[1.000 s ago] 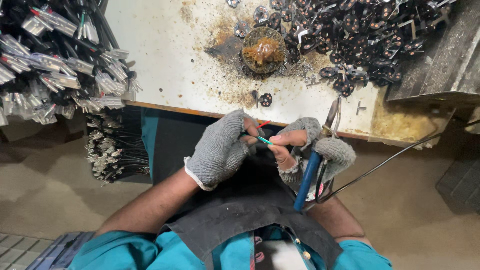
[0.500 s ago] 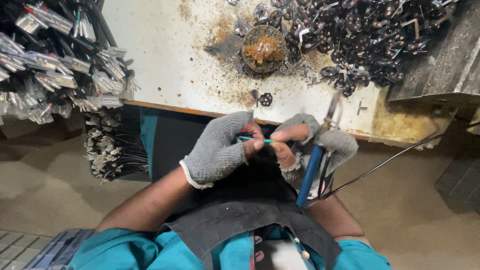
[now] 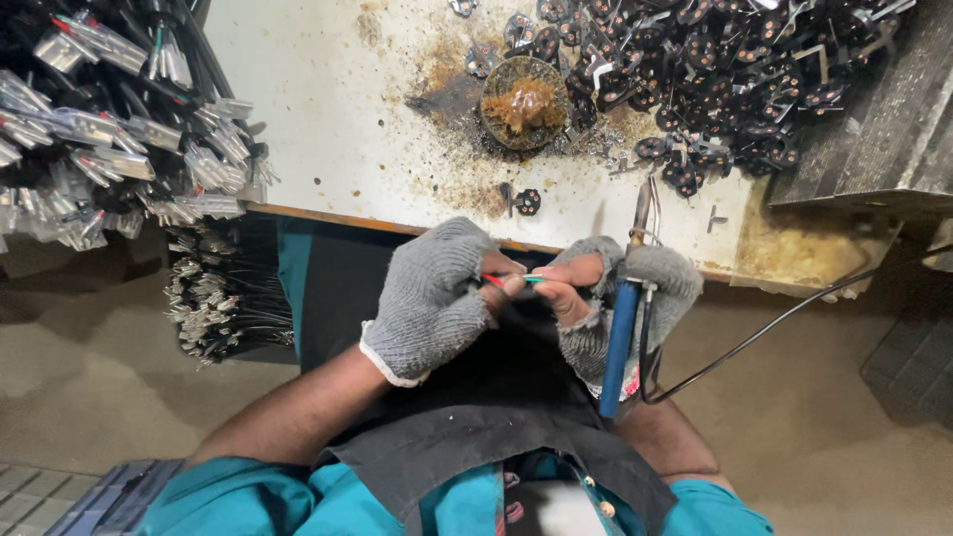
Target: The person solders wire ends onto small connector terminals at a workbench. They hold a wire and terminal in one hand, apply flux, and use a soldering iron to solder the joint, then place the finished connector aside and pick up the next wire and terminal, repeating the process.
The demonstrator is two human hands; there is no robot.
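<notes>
Both hands met just below the edge of the bench [image 3: 328, 149], over the lap, which kept the fine work close under the eyes. The left hand [image 3: 429, 298], gloved and curled shut, pinched thin red and green wires [image 3: 511, 282] at its fingertips. The right hand [image 3: 606, 298] gripped them too, with a blue-handled soldering iron [image 3: 620, 333] tucked upright in its fist, tip [image 3: 643, 203] pointing toward the bench.

Below the worktop's [image 3: 328, 119] near edge, the gloved left hand [image 3: 432, 298] and right hand [image 3: 615, 298] pinch thin red and green wires [image 3: 511, 281] together; the right also holds a blue-handled soldering iron [image 3: 623, 323].
</notes>
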